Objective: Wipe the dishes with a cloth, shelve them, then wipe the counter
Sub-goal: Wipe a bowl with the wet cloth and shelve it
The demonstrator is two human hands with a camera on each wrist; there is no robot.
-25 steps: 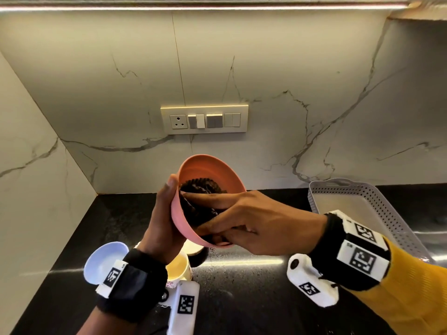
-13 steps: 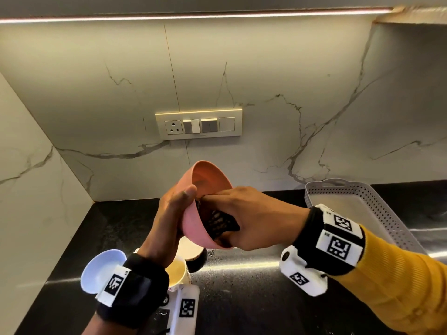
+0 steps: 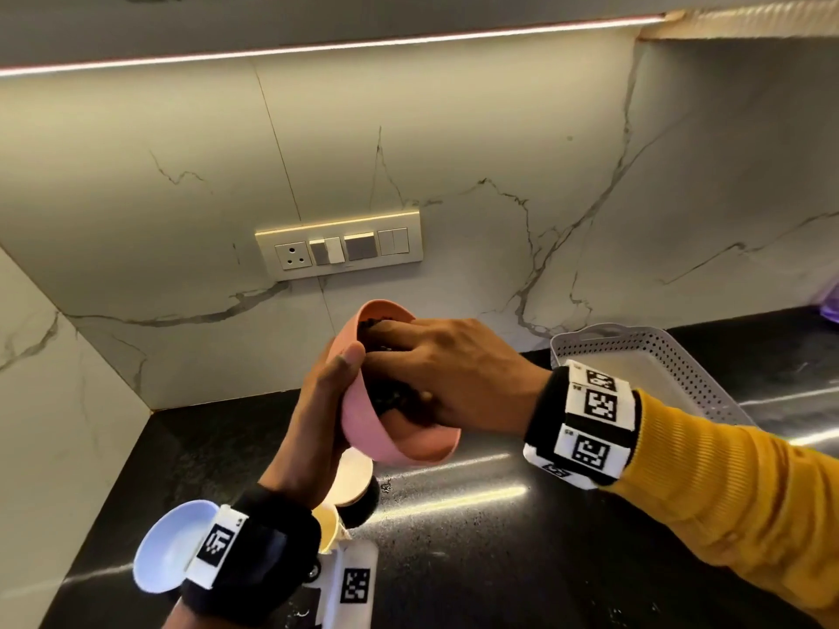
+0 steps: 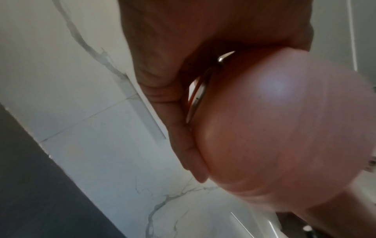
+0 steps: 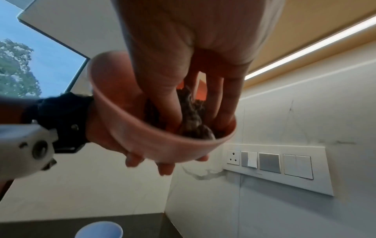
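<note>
- A pink bowl (image 3: 363, 429) is held in the air above the black counter (image 3: 499, 560), tilted so that its opening faces toward 1 o'clock in the head view.
- The bowl is seen as smooth, matte and salmon-pink, with a rounded outer wall and a thin rim; a soft highlight is shown on its underside in the left wrist view (image 4: 284, 128).
- The left hand (image 3: 318, 415) is curled round the bowl from outside, its thumb laid over the rim at 9 o'clock and its fingertips (image 5: 164, 169) showing under the base.
- A dark, nubbly cloth (image 3: 395, 397) is bunched inside the bowl, brown-black with a knotted texture (image 5: 191, 119).
- The right hand (image 3: 449, 374) is pushed into the bowl, its fingers clamped on the cloth and pressed against the inner wall.
- A white perforated tray (image 3: 681, 370) is set on the counter at 3 o'clock of the bowl, well apart from it.
- A pale blue bowl (image 3: 168, 551) is seen at 7 o'clock, partly hidden by the left wristband.
- Below the pink bowl, two cream-coloured dishes (image 3: 354, 478) are partly visible on the counter; their exact shape cannot be told.
- A switch panel (image 3: 340, 249) is mounted on the marble wall at 12 o'clock of the bowl.
</note>
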